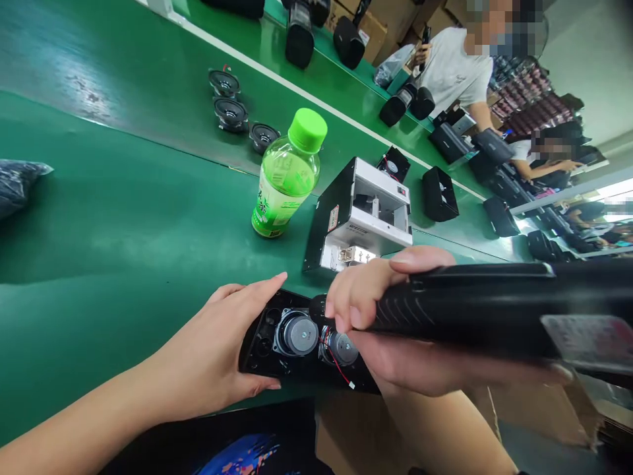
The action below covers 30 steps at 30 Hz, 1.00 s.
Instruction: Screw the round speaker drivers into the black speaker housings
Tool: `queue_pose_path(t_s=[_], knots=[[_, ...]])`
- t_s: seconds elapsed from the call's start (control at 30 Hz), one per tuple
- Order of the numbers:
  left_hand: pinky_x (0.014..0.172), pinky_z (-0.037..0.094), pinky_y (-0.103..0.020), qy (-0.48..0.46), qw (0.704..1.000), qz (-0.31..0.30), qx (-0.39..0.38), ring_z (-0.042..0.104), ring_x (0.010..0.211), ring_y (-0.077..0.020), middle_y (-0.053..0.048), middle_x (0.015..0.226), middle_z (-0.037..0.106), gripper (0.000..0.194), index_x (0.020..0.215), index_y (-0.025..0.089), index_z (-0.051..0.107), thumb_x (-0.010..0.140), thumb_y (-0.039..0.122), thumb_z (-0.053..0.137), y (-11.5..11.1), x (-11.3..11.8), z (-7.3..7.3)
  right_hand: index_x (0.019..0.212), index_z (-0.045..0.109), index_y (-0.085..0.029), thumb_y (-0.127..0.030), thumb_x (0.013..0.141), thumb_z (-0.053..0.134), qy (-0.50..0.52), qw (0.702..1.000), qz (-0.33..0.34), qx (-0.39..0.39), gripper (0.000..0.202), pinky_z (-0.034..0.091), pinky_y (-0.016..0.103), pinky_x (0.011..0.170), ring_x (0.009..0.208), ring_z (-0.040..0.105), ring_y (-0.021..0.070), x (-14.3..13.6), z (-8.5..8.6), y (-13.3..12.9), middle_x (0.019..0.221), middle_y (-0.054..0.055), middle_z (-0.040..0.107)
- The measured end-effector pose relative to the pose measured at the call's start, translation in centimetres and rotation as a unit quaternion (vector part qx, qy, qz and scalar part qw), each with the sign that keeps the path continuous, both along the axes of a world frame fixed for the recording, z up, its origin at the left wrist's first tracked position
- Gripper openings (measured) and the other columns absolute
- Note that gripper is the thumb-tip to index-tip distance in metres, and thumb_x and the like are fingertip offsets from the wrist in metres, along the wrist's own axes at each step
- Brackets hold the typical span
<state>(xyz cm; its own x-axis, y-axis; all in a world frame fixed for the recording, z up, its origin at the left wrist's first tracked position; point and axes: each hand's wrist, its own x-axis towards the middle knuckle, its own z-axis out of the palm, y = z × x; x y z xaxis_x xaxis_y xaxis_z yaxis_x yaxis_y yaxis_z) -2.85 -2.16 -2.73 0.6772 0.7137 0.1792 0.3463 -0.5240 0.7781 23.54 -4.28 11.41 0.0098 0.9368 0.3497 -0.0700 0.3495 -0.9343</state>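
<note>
The left hand [227, 336] is curved wide around one end of a black speaker housing [311, 371], fingers along the far edge and thumb at the near one. From that grip the housing's long axis runs rightward, slanting slightly toward the person, its open side up. The right hand [363, 293] is wrapped round a black electric screwdriver [479, 303], whose long axis lies crosswise, nose pointing left over the housing; whether the bit touches cannot be told. Inside the housing, two round drivers [302, 334] show grey metal magnets, and a thin red wire [339, 361] trails to a white plug [351, 384]. Beyond the hands, a green-capped bottle [289, 178] stands on the green worktop [173, 244].
</note>
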Motion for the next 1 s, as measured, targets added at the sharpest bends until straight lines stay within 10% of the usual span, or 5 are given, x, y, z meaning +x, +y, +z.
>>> queue_pose_path(t_s=[0.7,1.0], knots=[[0.138,0.057,-0.065,-0.046,0.999,-0.018,0.018,0.078,0.164,-0.0471,-0.014,0.191,0.072,0.152,0.207,0.046,0.017,0.091,0.05,0.114,0.4,0.4,-0.2,0.11,0.097,-0.031,-0.101,0.099,0.089,0.112,0.993,-0.028,0.017,0.071,0.059,0.037,0.052,0.051,0.07,0.0216,-3.2,-2.9,2.9,0.068,-0.003,0.08],[0.143,0.058,-0.066,-0.015,1.0,-0.002,-0.003,0.08,0.161,-0.0471,-0.012,0.193,0.071,0.147,0.205,0.047,0.027,0.087,0.055,0.115,0.3,0.1,-1.2,0.127,0.088,-0.034,-0.102,0.1,0.088,0.115,0.993,-0.01,0.031,0.073,0.064,0.038,0.064,0.06,0.068,0.0209,-2.9,-5.9,2.3,0.079,-0.002,0.077]])
